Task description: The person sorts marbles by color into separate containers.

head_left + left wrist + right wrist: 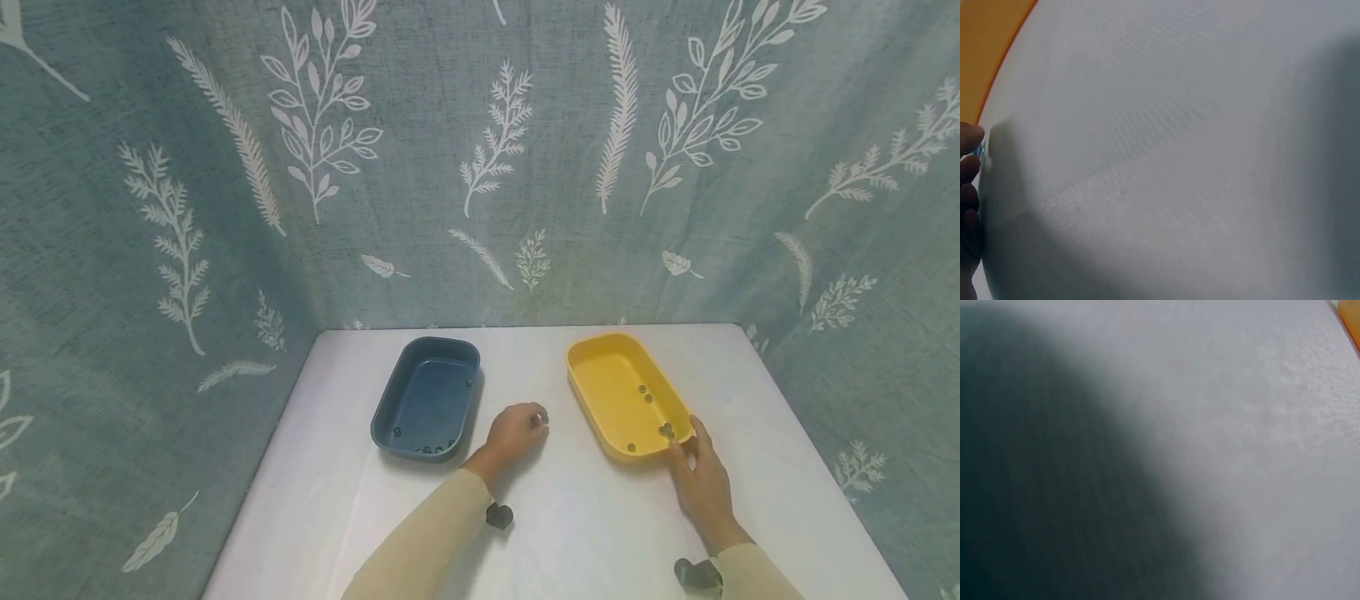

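My left hand (517,432) is between the two trays, with a small glassy marble (980,150) pinched at its fingertips. In the left wrist view only the curled fingers show at the left edge, and they partly hide the marble. On the right, my right hand (705,487) holds the near right corner of a yellow tray (611,396), thumb and fingers at its rim. Several small greenish marbles (645,393) lie in that tray, a few of them close to the right hand. My right hand does not show in the right wrist view.
A dark blue tray (431,392) stands to the left, several marbles (427,450) mostly along its near end. Both trays rest on a white table (570,533). Leaf-patterned green-grey cloth (450,167) hangs behind and at both sides.
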Demonstrator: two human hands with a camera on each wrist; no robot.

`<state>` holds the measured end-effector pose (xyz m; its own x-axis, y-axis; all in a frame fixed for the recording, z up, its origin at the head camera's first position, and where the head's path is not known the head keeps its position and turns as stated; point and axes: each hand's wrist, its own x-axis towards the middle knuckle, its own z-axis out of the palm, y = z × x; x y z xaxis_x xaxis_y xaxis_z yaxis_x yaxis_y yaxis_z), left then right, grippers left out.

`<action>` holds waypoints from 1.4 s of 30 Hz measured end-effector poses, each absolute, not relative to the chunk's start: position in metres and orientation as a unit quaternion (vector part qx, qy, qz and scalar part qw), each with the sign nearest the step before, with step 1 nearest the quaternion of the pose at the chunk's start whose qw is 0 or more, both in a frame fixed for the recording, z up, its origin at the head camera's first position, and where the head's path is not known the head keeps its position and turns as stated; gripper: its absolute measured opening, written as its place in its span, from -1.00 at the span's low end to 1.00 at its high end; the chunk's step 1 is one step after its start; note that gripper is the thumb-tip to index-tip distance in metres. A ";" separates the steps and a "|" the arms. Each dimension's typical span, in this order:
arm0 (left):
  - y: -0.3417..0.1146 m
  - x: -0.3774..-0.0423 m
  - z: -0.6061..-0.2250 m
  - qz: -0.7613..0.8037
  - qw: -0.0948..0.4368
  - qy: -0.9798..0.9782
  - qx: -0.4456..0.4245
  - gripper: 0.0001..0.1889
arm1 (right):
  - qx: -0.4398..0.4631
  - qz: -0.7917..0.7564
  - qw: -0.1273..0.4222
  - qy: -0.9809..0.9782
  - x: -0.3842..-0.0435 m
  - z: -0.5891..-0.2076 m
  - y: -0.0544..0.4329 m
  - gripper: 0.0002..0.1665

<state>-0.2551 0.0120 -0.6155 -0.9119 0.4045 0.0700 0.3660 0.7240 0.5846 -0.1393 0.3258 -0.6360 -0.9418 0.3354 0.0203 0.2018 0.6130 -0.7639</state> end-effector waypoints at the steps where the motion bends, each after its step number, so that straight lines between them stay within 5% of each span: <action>1: 0.012 -0.255 -0.615 0.307 0.033 0.928 0.206 -0.82 | -0.150 0.412 0.081 -0.895 -0.139 -0.636 0.326 -0.18; 42: 0.015 -0.255 -0.611 0.331 0.045 0.917 0.218 -0.87 | -0.153 0.408 0.084 -0.896 -0.140 -0.637 0.324 -0.16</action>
